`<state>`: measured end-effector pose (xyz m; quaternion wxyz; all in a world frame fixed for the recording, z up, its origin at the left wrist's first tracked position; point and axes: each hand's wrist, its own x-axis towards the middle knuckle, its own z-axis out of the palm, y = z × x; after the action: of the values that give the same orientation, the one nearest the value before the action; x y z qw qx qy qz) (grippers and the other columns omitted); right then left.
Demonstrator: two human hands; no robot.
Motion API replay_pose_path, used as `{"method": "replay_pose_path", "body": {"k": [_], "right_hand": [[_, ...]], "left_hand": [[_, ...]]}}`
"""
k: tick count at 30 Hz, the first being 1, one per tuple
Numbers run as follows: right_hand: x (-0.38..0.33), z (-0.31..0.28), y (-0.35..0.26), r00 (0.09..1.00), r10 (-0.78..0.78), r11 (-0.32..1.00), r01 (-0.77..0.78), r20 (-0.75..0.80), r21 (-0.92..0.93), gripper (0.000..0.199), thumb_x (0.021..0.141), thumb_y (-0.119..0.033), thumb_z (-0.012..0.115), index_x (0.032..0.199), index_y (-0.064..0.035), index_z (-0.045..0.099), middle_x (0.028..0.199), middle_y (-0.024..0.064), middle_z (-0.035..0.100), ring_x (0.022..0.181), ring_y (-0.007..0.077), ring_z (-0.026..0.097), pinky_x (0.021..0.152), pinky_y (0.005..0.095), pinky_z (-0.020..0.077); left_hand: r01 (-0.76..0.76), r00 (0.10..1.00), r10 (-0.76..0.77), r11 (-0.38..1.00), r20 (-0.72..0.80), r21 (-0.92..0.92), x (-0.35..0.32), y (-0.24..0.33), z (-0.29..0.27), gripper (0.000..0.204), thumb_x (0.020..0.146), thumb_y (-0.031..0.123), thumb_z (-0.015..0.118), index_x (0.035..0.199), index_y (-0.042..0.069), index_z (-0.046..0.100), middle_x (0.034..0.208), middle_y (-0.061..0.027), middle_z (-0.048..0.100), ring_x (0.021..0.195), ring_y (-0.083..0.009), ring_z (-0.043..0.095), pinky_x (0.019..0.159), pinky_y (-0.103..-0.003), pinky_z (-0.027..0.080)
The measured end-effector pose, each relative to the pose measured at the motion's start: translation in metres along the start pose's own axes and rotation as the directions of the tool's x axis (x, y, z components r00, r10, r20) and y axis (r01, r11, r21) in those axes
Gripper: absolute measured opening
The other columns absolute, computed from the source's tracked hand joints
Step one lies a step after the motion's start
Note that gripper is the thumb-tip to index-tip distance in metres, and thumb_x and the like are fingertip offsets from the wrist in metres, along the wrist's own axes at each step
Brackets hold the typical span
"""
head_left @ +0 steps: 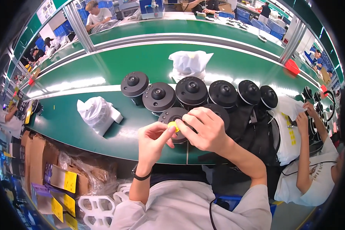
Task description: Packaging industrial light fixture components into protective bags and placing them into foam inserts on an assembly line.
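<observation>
- Yellow, small rounded piece (173, 125) between both hands, over the nearest black domed unit (168, 115).
- Left hand (151, 138): thumb and fingertips pinched together on the rounded piece.
- Right hand (206, 129): fingers curled, tips at its edge; cannot tell whether gripping.
- Behind, matte round black housings (191, 90) with raised centres, on smooth green bench (61, 124).
- Leftward, crinkled white wrapped bundle (96, 111).
</observation>
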<state>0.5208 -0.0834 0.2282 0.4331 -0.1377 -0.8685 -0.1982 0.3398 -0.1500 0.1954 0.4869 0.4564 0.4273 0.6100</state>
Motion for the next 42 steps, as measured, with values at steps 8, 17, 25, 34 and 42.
{"method": "replay_pose_path", "body": {"k": [8, 17, 25, 34, 42], "right_hand": [[-0.022, -0.002, 0.035, 0.941, 0.241, 0.894, -0.31, 0.236, 0.323, 0.043, 0.074, -0.027, 0.085, 0.109, -0.0052, 0.072, 0.102, 0.0067, 0.065, 0.091, 0.0259, 0.065, 0.084, 0.0381, 0.054], [-0.027, -0.014, 0.071, 0.703, 0.429, 0.324, -0.706, 0.568, 0.629, 0.008, 0.084, 0.0, 0.074, 0.089, 0.0011, 0.069, 0.087, 0.0084, 0.068, 0.082, 0.0215, 0.066, 0.076, 0.0316, 0.0523], [-0.103, -0.058, 0.168, 0.313, 0.895, 0.222, -0.931, 0.32, 0.288, 0.007, 0.096, -0.004, 0.064, 0.094, 0.0022, 0.065, 0.083, 0.0021, 0.067, 0.077, 0.0091, 0.064, 0.074, 0.0251, 0.0518], [-0.174, -0.084, 0.2, 0.241, 0.929, 0.116, -0.91, 0.28, 0.397, 0.013, 0.099, -0.006, 0.063, 0.109, 0.0021, 0.06, 0.093, 0.0075, 0.068, 0.084, 0.0121, 0.067, 0.078, 0.0254, 0.0534], [-0.163, -0.099, 0.176, 0.256, 0.932, 0.113, -0.877, 0.255, 0.466, 0.021, 0.099, -0.005, 0.063, 0.117, 0.0028, 0.057, 0.1, 0.0105, 0.068, 0.087, 0.0138, 0.068, 0.081, 0.0259, 0.0528]], "left_hand": [[0.145, 0.983, -0.154, 0.985, 0.1, 0.093, 0.024, 0.004, -0.014, 0.013, 0.092, 0.011, 0.075, 0.091, -0.002, 0.074, 0.076, -0.0064, 0.072, 0.058, -0.009, 0.064, 0.054, -0.022, 0.05], [0.025, 0.936, -0.155, 0.925, 0.317, 0.378, 0.074, 0.015, 0.011, 0.011, 0.089, 0.008, 0.077, 0.086, -0.003, 0.073, 0.07, -0.0037, 0.071, 0.056, -0.0086, 0.066, 0.051, -0.021, 0.05], [-0.177, 0.933, -0.126, 0.656, 0.338, 0.734, 0.126, 0.018, 0.041, 0.027, 0.086, 0.023, 0.081, 0.091, -0.003, 0.072, 0.074, -0.0126, 0.072, 0.057, -0.0205, 0.069, 0.056, -0.031, 0.053], [-0.109, 0.963, -0.118, 0.65, 0.241, 0.752, 0.145, 0.007, 0.043, 0.024, 0.084, 0.013, 0.08, 0.103, 0.001, 0.072, 0.08, -0.0127, 0.072, 0.072, -0.0218, 0.071, 0.065, -0.034, 0.055], [-0.721, 0.641, -0.147, 0.22, 0.753, 0.657, 0.222, -0.081, 0.164, 0.119, 0.066, 0.057, 0.087, 0.152, -0.005, 0.033, 0.132, -0.0277, 0.056, 0.126, -0.0444, 0.053, 0.112, -0.05, 0.042]]}}
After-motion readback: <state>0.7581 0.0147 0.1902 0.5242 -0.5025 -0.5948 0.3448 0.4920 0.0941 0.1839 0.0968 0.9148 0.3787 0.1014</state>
